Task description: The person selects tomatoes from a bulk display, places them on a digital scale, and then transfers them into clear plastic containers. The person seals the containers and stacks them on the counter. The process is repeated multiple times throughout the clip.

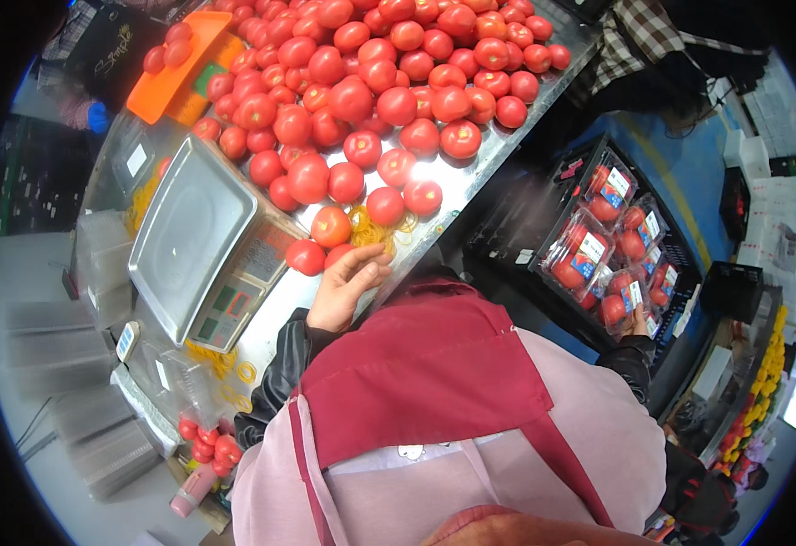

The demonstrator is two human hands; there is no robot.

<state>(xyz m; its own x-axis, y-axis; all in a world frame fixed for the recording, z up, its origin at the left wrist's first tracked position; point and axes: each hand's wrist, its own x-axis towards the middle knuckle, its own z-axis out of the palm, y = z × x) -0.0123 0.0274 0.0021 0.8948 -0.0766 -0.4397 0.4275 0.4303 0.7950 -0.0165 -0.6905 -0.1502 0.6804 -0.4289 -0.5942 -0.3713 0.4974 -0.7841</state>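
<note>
My left hand hovers over the near edge of the metal table, fingers loosely bent and apart, nothing in them. Beside its fingertips are yellow rubber bands and a few loose red tomatoes. Down to the right, my right hand grips the edge of a clear plastic box of tomatoes with a label on top. That box sits among several similar boxes in a black crate. Part of the right hand is hidden by the box and the sleeve.
A large heap of tomatoes covers the far table. To the left stand a weighing scale with a metal pan, an orange tray and stacks of clear empty boxes. A person in a checked garment is at the far right.
</note>
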